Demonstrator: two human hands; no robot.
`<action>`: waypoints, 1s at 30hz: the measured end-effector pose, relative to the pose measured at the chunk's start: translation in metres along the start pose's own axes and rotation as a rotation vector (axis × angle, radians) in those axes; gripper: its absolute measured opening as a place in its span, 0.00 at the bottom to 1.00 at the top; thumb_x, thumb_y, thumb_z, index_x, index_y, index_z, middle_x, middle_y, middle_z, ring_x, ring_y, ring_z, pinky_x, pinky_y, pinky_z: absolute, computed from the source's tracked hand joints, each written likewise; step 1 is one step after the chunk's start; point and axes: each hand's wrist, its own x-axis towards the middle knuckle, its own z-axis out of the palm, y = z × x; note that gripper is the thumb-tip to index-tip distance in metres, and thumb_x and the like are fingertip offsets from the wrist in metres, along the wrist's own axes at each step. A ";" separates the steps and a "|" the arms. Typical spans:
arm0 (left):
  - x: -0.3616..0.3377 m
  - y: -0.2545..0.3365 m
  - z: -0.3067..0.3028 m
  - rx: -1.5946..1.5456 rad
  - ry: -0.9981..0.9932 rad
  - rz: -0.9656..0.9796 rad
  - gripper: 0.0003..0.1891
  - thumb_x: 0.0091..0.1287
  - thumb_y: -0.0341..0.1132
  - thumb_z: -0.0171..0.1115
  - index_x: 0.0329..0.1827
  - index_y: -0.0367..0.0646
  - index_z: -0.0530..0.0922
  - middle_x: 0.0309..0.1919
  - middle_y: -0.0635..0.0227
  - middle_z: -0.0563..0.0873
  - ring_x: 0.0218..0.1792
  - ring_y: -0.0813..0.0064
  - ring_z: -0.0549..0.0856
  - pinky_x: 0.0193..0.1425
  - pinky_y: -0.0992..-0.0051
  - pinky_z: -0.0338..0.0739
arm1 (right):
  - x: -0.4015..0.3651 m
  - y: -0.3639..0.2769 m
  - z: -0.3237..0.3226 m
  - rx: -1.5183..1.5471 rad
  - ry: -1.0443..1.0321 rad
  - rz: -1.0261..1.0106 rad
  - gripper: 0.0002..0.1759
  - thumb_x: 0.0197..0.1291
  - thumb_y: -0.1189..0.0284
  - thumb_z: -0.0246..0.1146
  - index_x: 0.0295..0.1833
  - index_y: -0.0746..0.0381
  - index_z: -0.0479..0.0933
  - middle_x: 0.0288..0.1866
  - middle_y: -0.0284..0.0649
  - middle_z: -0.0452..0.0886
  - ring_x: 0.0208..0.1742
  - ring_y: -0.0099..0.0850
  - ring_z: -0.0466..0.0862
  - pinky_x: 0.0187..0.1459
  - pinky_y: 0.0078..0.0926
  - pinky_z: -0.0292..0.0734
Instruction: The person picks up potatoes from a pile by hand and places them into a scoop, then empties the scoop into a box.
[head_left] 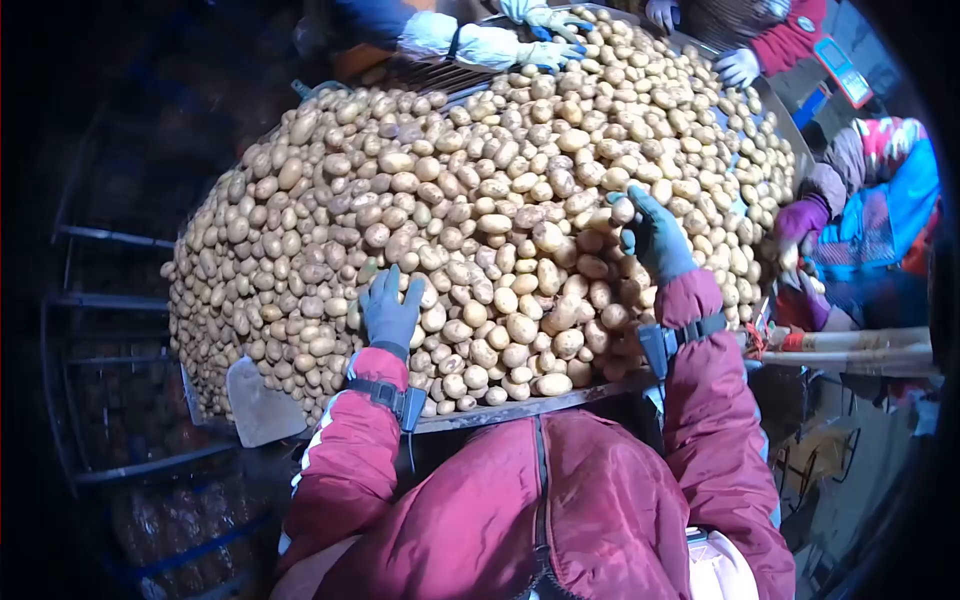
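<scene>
A big heap of pale yellow potatoes point(480, 210) covers a sorting table whose near rim point(540, 405) runs in front of me. My left hand point(390, 308), in a blue-grey glove, rests flat on the potatoes near the front left of the heap, fingers spread, gripping nothing I can make out. My right hand point(652, 235), in a teal glove, reaches onto the heap further right, with a potato point(622, 211) pinched at its fingertips. Both my arms wear dark red jacket sleeves with wrist straps.
Other people work round the table: gloved hands with white sleeves point(500, 40) at the far side, a white-gloved hand with a red sleeve point(745, 65) at far right, a person in a bright blue and pink jacket point(880, 210) on the right. Dark metal racks point(110, 300) stand left.
</scene>
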 end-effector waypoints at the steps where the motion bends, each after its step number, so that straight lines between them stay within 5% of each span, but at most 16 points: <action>1: 0.005 0.008 0.005 -0.011 0.083 0.073 0.35 0.64 0.62 0.72 0.67 0.49 0.84 0.68 0.54 0.81 0.75 0.45 0.70 0.81 0.52 0.64 | -0.018 0.005 0.015 0.176 0.064 -0.073 0.26 0.77 0.48 0.60 0.59 0.60 0.83 0.32 0.32 0.85 0.19 0.23 0.78 0.23 0.26 0.77; 3: 0.035 -0.023 -0.040 0.083 0.208 0.220 0.34 0.64 0.62 0.72 0.66 0.48 0.85 0.68 0.57 0.81 0.74 0.45 0.71 0.80 0.50 0.65 | -0.029 0.039 0.075 0.466 0.069 -0.061 0.26 0.76 0.47 0.61 0.58 0.60 0.84 0.32 0.35 0.84 0.20 0.27 0.78 0.25 0.26 0.78; 5: 0.049 0.021 -0.016 0.090 -0.100 0.308 0.39 0.66 0.58 0.71 0.77 0.47 0.74 0.69 0.52 0.79 0.73 0.46 0.74 0.81 0.51 0.64 | -0.013 0.082 0.041 0.501 -0.113 -0.058 0.25 0.76 0.50 0.61 0.60 0.62 0.81 0.43 0.41 0.88 0.31 0.36 0.87 0.29 0.31 0.86; 6: 0.041 0.012 0.025 0.156 -0.006 0.477 0.42 0.67 0.54 0.72 0.81 0.46 0.68 0.72 0.48 0.76 0.74 0.45 0.73 0.82 0.52 0.63 | -0.011 0.129 0.023 -0.033 -0.337 -0.580 0.26 0.77 0.51 0.60 0.63 0.63 0.79 0.49 0.44 0.88 0.36 0.37 0.89 0.32 0.29 0.88; 7: 0.052 0.015 0.041 0.126 0.037 0.601 0.42 0.67 0.52 0.72 0.81 0.44 0.68 0.75 0.47 0.74 0.75 0.45 0.72 0.82 0.51 0.63 | -0.027 0.130 0.033 -0.314 -0.021 -0.448 0.26 0.78 0.53 0.60 0.66 0.64 0.78 0.53 0.45 0.87 0.38 0.36 0.88 0.32 0.28 0.86; 8: 0.062 0.015 0.064 0.098 0.035 0.596 0.41 0.67 0.49 0.72 0.81 0.41 0.68 0.75 0.45 0.73 0.76 0.45 0.71 0.83 0.51 0.62 | -0.033 0.139 0.027 -0.269 -0.026 -0.415 0.26 0.78 0.55 0.61 0.67 0.64 0.77 0.54 0.45 0.87 0.40 0.33 0.87 0.33 0.27 0.83; 9: 0.047 0.037 0.027 -0.170 0.140 0.617 0.38 0.69 0.45 0.71 0.80 0.41 0.69 0.75 0.43 0.73 0.76 0.43 0.71 0.82 0.51 0.63 | -0.055 0.150 0.027 0.387 -0.023 -0.122 0.26 0.77 0.57 0.62 0.69 0.64 0.76 0.52 0.44 0.86 0.40 0.31 0.86 0.35 0.26 0.82; 11: 0.041 0.053 0.002 -0.232 0.112 0.622 0.33 0.72 0.39 0.68 0.79 0.42 0.71 0.74 0.40 0.73 0.76 0.42 0.71 0.82 0.52 0.63 | -0.142 0.099 0.061 0.478 0.040 -0.235 0.28 0.74 0.63 0.67 0.72 0.65 0.72 0.49 0.40 0.86 0.40 0.28 0.84 0.41 0.27 0.83; 14: 0.035 0.051 -0.017 -0.283 0.047 0.666 0.30 0.75 0.40 0.62 0.79 0.41 0.70 0.74 0.40 0.73 0.75 0.42 0.71 0.81 0.51 0.64 | -0.183 0.144 0.034 0.466 0.154 -0.271 0.29 0.70 0.69 0.72 0.71 0.66 0.72 0.47 0.40 0.84 0.40 0.28 0.83 0.41 0.28 0.82; 15: 0.033 0.052 -0.020 -0.279 0.036 0.651 0.30 0.76 0.40 0.61 0.79 0.41 0.70 0.74 0.40 0.72 0.75 0.42 0.71 0.81 0.51 0.64 | -0.173 0.213 -0.004 0.498 0.221 -0.404 0.27 0.72 0.65 0.69 0.70 0.66 0.73 0.46 0.39 0.84 0.40 0.28 0.83 0.40 0.27 0.82; 17: 0.037 0.048 -0.020 -0.292 0.028 0.649 0.30 0.76 0.40 0.60 0.80 0.43 0.70 0.75 0.40 0.71 0.75 0.42 0.70 0.81 0.51 0.63 | -0.244 0.198 0.012 0.395 0.279 -0.292 0.25 0.75 0.60 0.66 0.69 0.64 0.76 0.47 0.40 0.85 0.38 0.29 0.84 0.36 0.23 0.81; 21: 0.034 0.052 -0.028 -0.319 -0.002 0.639 0.30 0.77 0.39 0.60 0.81 0.47 0.69 0.76 0.39 0.69 0.76 0.41 0.70 0.80 0.49 0.63 | -0.305 0.290 -0.022 0.373 0.711 -0.264 0.22 0.77 0.59 0.63 0.68 0.59 0.80 0.44 0.42 0.85 0.34 0.33 0.86 0.28 0.19 0.79; 26: 0.037 0.052 -0.025 -0.331 0.019 0.648 0.29 0.77 0.38 0.59 0.81 0.46 0.69 0.76 0.40 0.69 0.76 0.42 0.69 0.80 0.49 0.63 | -0.348 0.313 -0.061 0.297 0.828 -0.259 0.22 0.76 0.61 0.64 0.68 0.62 0.79 0.47 0.42 0.85 0.36 0.31 0.85 0.34 0.23 0.82; 30: 0.036 0.048 -0.025 -0.322 0.019 0.665 0.29 0.77 0.38 0.58 0.81 0.46 0.68 0.77 0.42 0.69 0.77 0.43 0.69 0.81 0.49 0.62 | -0.326 0.318 -0.048 0.651 0.677 -0.256 0.24 0.75 0.62 0.67 0.70 0.60 0.76 0.50 0.42 0.86 0.42 0.28 0.87 0.42 0.27 0.86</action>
